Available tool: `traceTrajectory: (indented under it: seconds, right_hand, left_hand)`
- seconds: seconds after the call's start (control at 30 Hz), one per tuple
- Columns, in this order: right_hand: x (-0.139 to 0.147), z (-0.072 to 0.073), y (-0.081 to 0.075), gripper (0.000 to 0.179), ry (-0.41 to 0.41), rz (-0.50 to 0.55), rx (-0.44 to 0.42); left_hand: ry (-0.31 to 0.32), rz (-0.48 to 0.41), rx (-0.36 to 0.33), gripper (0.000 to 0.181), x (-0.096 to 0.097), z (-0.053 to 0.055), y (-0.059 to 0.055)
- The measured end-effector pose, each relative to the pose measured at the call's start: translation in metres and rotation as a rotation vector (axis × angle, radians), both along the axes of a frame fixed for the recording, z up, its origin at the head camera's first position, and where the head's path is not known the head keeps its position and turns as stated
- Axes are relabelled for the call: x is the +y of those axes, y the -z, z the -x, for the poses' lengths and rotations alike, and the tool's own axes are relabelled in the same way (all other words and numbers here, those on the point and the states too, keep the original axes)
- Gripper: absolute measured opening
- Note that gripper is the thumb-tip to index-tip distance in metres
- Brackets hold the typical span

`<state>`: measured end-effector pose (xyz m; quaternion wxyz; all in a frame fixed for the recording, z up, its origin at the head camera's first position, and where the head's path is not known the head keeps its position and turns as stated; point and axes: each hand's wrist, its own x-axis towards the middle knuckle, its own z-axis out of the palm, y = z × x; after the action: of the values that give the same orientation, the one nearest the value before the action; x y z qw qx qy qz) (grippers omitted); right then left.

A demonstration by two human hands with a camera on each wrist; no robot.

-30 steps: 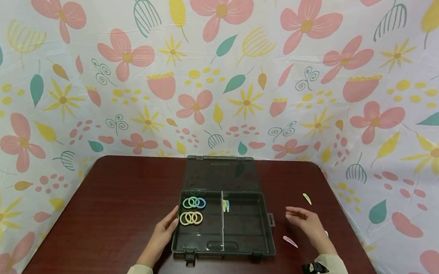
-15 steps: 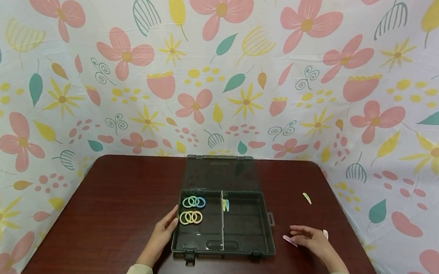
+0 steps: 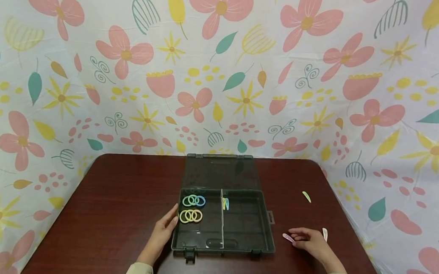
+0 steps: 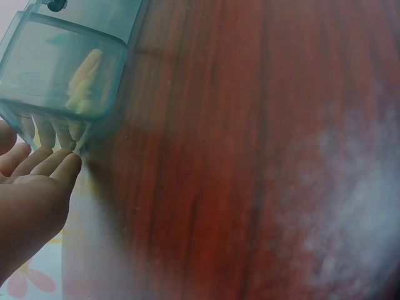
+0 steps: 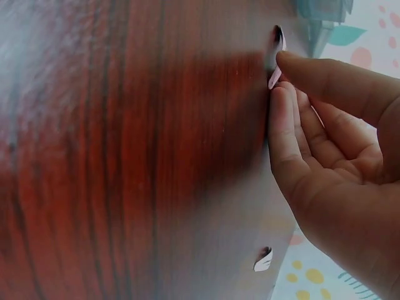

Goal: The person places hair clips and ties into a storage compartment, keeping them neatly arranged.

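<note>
My right hand [image 3: 314, 244] pinches one end of a pink hair clip [image 3: 288, 237] at the table surface, right of the box. In the right wrist view, thumb and forefinger meet at that clip [image 5: 278, 69]. My left hand [image 3: 162, 230] rests its extended fingers against the left wall of a dark see-through plastic box [image 3: 248, 236]. A clear divider [image 3: 221, 226] splits the box. Its left compartment holds blue-green hair ties [image 3: 194, 200] and yellow hair ties [image 3: 191, 216], each group overlapping in a row. Yellow and blue hair clips [image 3: 225, 203] lie beside the divider in the right compartment.
A white hair clip [image 3: 325, 234] lies just beyond my right hand. Farther back on the dark red wooden table [image 3: 124, 189] is a yellow-green hair clip [image 3: 306, 196]. The box's lid [image 3: 221, 171] lies back towards the flowered cloth [image 3: 224, 69].
My right hand has come down and nearer to me, from above the pink hair clip onto it. The clip's angle has shifted slightly. My left hand stays at the box.
</note>
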<state>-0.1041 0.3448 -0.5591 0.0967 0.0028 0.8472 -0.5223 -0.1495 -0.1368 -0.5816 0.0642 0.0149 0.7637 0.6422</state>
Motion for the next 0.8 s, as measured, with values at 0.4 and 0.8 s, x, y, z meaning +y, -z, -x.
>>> traceTrajectory:
  seconds: [0.4, 0.8]
  right_hand:
    - [-0.006, 0.004, 0.004, 0.025, 0.082, -0.097, 0.053]
    - [-0.011, 0.012, 0.0, 0.027, 0.23, -0.121, 0.057]
  left_hand:
    - [-0.003, 0.008, -0.016, 0.051, 0.0, -0.001, -0.002]
    - [0.008, 0.014, -0.013, 0.052, 0.0, -0.001, -0.002]
